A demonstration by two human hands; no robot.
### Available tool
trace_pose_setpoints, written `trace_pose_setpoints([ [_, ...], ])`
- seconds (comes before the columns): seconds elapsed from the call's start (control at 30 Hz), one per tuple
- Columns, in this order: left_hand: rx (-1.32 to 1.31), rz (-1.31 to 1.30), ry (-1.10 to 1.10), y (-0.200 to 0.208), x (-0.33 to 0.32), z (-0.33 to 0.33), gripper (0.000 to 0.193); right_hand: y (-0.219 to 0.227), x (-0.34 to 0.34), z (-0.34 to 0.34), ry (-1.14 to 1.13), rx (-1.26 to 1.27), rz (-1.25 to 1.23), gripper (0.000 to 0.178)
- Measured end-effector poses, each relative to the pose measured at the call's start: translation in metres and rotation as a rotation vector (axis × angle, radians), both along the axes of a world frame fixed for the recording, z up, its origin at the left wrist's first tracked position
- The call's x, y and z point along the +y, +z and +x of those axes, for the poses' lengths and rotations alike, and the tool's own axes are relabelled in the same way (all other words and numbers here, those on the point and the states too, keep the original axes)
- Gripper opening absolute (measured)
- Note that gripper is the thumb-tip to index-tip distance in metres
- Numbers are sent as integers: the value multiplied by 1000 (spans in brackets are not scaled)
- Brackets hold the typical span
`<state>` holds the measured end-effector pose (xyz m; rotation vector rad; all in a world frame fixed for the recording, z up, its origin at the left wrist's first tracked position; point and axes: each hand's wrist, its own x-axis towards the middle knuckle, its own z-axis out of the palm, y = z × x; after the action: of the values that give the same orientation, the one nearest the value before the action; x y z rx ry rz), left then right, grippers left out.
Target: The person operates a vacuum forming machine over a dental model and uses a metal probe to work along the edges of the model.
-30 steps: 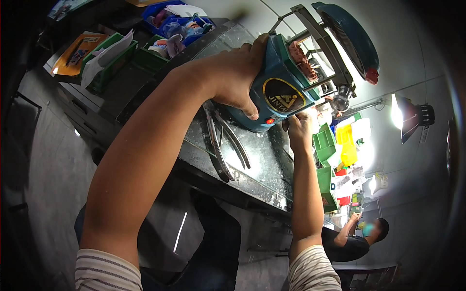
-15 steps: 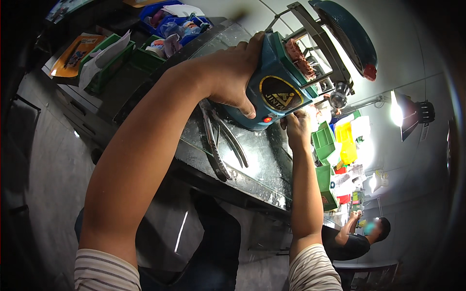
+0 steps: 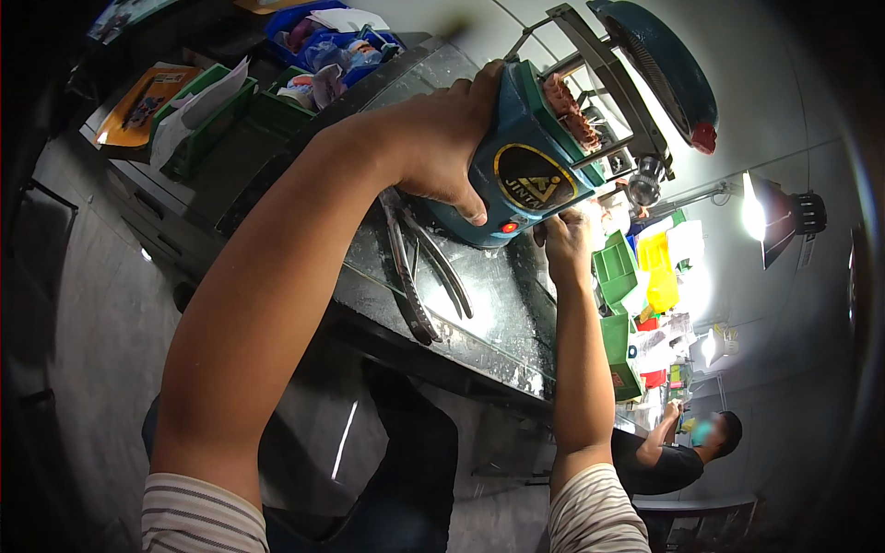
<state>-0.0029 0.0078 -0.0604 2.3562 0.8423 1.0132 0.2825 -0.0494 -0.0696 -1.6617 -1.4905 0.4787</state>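
A teal vacuum-forming machine (image 3: 481, 170) stands on the dark bench, with a small red light glowing low on its front. Along its left side, my left hand (image 3: 442, 138) is closed round the body, thumb near the light. My right hand (image 3: 567, 241) is curled against the machine's lower right side; its fingertips are partly hidden, and what they grip cannot be made out. Pinkish-brown dental casts (image 3: 572, 112) rest on top, beneath a metal frame (image 3: 604, 66) and a raised teal cover (image 3: 650, 60). Pliers with long curved handles (image 3: 403, 267) lie below my left hand.
Green bins (image 3: 212, 101) and a blue bin (image 3: 281, 32) with bagged items stand at the far left. More green bins (image 3: 616, 267) and a yellow bin (image 3: 656, 276) line the right. A lamp (image 3: 788, 217) shines there. A co-worker (image 3: 668, 465) sits farther right.
My hands and the machine look almost unmoved. The co-worker's hands have shifted slightly.
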Motion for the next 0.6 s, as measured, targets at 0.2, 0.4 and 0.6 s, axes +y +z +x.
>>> trace_pose_setpoints([
  [0.2,0,-37,8,2,-3,-1,139,2,-1,2,10,-47,-12,22],
  [0.4,5,-7,-6,1,0,0,141,-1,0,5,39,-41,9,29],
  [0.6,-9,-26,-8,3,-2,-1,140,-2,1,7,31,-30,12,29],
])
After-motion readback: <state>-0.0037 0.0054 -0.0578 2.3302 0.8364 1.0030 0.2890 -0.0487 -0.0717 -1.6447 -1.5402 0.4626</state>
